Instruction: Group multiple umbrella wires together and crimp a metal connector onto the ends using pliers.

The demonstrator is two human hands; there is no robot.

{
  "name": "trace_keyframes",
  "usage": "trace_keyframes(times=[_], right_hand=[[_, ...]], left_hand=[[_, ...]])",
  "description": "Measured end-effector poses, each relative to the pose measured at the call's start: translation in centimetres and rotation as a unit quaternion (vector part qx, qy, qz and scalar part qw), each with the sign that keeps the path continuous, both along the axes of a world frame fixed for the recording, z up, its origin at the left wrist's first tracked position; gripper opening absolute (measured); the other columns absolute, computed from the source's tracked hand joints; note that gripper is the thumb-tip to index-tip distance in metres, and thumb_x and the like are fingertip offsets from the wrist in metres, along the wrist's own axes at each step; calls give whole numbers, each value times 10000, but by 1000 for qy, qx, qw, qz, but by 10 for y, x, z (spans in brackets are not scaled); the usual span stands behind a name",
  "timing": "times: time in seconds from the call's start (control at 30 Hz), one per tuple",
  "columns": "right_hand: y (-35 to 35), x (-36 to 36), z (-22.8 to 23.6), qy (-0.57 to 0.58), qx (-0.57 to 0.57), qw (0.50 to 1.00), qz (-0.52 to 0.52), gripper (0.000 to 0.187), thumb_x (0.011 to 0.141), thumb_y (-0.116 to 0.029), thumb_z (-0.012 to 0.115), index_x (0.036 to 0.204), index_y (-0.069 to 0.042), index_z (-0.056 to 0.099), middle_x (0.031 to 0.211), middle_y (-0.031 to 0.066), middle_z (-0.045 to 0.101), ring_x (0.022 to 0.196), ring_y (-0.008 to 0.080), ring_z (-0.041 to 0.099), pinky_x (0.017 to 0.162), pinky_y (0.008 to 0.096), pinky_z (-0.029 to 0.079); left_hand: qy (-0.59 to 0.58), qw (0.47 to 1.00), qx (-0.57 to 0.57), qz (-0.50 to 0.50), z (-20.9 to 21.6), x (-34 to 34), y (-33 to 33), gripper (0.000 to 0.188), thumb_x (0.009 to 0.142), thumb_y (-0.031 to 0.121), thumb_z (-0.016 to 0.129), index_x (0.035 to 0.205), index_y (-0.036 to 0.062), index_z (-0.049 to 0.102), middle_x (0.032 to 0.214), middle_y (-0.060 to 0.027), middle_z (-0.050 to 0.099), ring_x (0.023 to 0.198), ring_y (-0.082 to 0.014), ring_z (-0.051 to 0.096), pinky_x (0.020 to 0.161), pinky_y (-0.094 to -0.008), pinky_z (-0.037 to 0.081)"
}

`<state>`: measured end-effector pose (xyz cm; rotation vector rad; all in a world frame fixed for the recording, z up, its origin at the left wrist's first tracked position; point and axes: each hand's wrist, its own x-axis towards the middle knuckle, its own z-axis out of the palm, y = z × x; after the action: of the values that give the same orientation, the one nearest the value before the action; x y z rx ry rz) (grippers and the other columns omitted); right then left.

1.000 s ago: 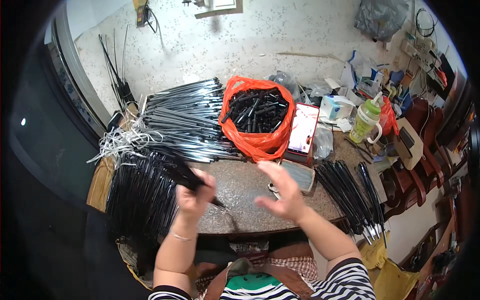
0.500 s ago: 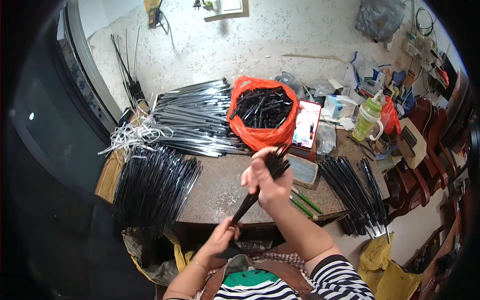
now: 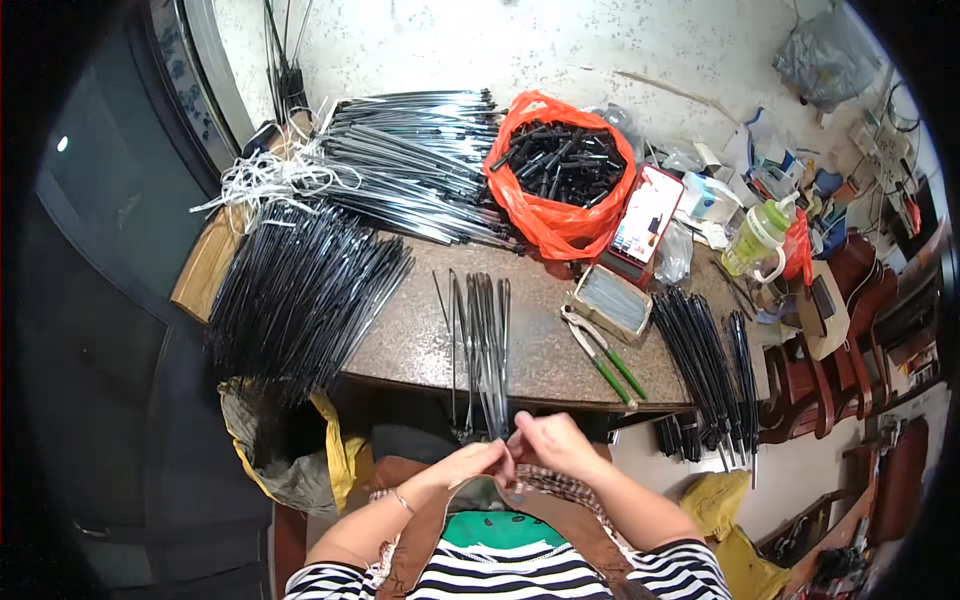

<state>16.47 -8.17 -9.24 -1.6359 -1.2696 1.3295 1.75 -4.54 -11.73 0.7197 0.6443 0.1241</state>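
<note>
A bundle of thin black metal rods [image 3: 487, 330] lies fanned over the table's front edge, its near ends hanging toward me. Low in front of my apron, my left hand [image 3: 476, 462] is closed at those near ends. My right hand [image 3: 555, 440] is closed beside it, thumb and fingertips pinching at the same ends. The exact grip is partly hidden by the fingers. To the right of the bundle lie green-handled pliers [image 3: 607, 356] next to a small open box [image 3: 615, 303] of fine grey pins or wires.
A thick pile of black rods [image 3: 310, 300] overhangs the left edge. Behind lie grey rods [image 3: 410, 165], white ties [image 3: 270, 180] and a red plastic bag [image 3: 560, 225] of black tubes. A phone [image 3: 645, 225], a green bottle [image 3: 757, 240] and more rod bundles [image 3: 700, 360] stand right.
The rod bundle has come down from my raised right hand onto the table edge, its far ends spread out. Both hands have drawn together at its near ends. My view has shifted.
</note>
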Motion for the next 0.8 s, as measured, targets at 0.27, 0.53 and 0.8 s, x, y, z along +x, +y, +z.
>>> trace_keyframes(times=[0.27,0.53,0.8], right_hand=[[-14,3,30,402,-49,908,-105,192,805,-182,395,728,-13,441,413,-20,334,342,57,295,347,184,258],[-25,-1,21,258,-106,958,-63,210,809,-189,384,752,-7,472,433,-35,348,335,49,310,323,178,257],[-53,-24,72,255,75,963,-54,189,821,-154,341,751,-12,443,446,-18,358,375,42,302,366,166,256]], left_hand=[[-180,813,432,-348,37,2,27,303,780,262,423,725,-23,510,534,-88,472,480,-125,408,487,-271,360],[-82,918,364,-137,59,-33,58,274,765,211,432,862,-24,534,644,-49,549,459,-56,409,431,-180,344],[-138,909,386,80,95,-29,71,501,733,440,425,856,-39,508,663,-50,523,542,-78,484,519,-188,395]])
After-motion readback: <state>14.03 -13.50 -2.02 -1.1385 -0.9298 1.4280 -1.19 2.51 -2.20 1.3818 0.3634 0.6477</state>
